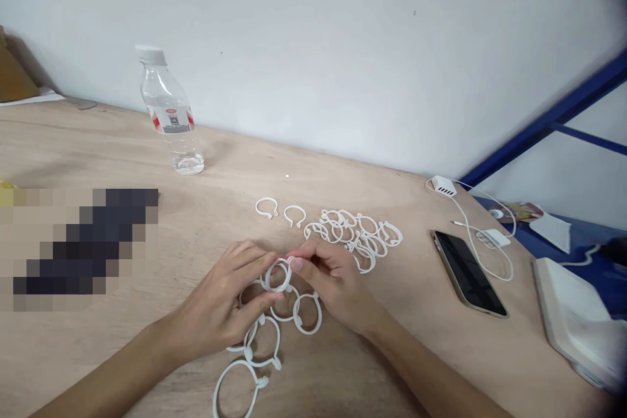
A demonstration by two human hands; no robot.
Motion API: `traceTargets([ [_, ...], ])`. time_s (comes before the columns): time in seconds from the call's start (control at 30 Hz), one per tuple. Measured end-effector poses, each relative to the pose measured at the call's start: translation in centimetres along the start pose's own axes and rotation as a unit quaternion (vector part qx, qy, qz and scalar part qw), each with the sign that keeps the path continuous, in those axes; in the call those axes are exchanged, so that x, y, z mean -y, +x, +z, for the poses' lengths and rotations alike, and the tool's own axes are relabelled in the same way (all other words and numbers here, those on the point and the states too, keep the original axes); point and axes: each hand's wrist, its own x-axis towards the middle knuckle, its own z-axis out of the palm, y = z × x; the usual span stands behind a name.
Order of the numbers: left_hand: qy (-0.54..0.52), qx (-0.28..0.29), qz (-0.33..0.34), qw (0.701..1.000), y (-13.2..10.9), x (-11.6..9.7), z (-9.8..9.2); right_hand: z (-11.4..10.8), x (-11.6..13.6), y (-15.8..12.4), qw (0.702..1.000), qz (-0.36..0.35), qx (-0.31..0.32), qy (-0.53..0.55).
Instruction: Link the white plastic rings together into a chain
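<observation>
A small white plastic ring is held up between my two hands over the middle of the table. My left hand grips its left side, thumb below and fingers above. With thumb and forefinger, my right hand pinches its upper right edge, where the ring's ends seem to meet. Under and in front of my hands lie several more white rings, looking closed and partly overlapping. Beyond my right hand is a loose pile of white rings. Two open rings lie apart, left of that pile.
A clear water bottle stands at the back left. To the right lie a phone, a white charger with cables and a white device at the table edge. A blue metal frame rises beyond; a pixelated patch covers the left.
</observation>
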Motion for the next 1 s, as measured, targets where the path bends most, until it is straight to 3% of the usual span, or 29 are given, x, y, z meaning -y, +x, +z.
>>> traceTargets([
  [0.33, -0.041, 0.014, -0.014, 0.999, -0.1, 0.1, -0.2, -0.1, -0.3, -0.1, 0.999, -0.019, 0.013, -0.033],
  [0.87, -0.038, 0.032, -0.026, 0.998, -0.2, 0.2, -0.2, -0.3, -0.7, 0.0, 0.986, -0.108, -0.014, -0.127],
  [1.0, -0.024, -0.012, -0.029, 0.999, -0.4, 0.2, 0.1, -2.2, -0.8, 1.2, 0.973, -0.076, -0.121, -0.182],
])
